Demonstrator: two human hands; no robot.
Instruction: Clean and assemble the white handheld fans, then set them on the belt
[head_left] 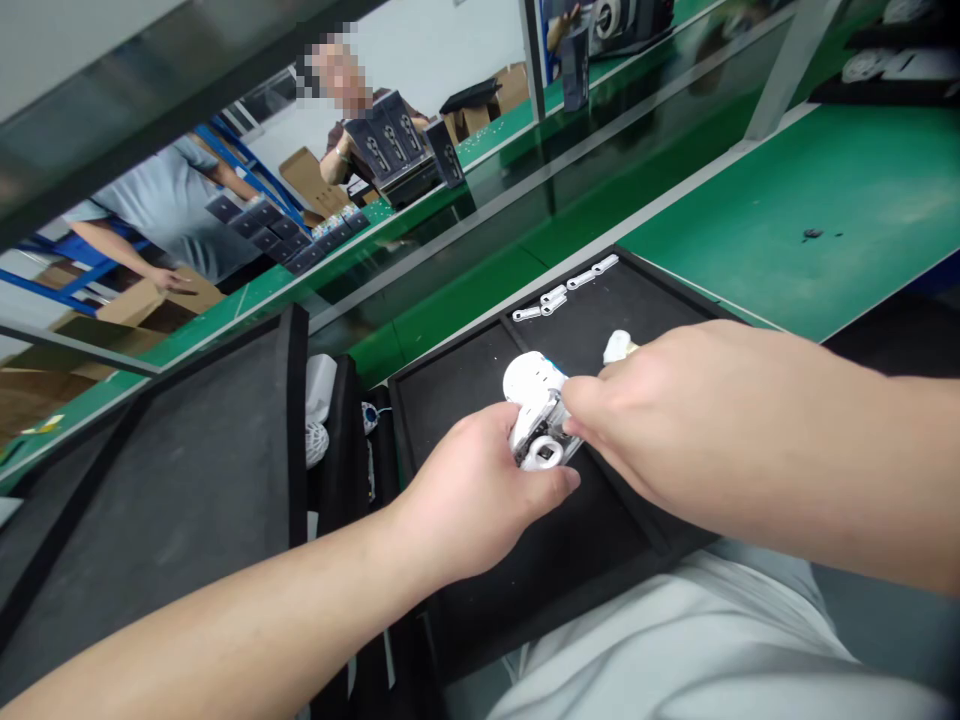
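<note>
My left hand grips a small white plastic device from below, over a black foam tray. My right hand comes in from the right, its fingertips pinching the same device at its right side. A small white piece shows just above my right hand; whether that hand holds it I cannot tell. Several small white flat parts lie in a row at the tray's far edge.
A second black foam tray lies to the left, with white parts in the gap between the trays. A green conveyor belt runs beyond. Across it, two people handle dark boxes and cardboard cartons.
</note>
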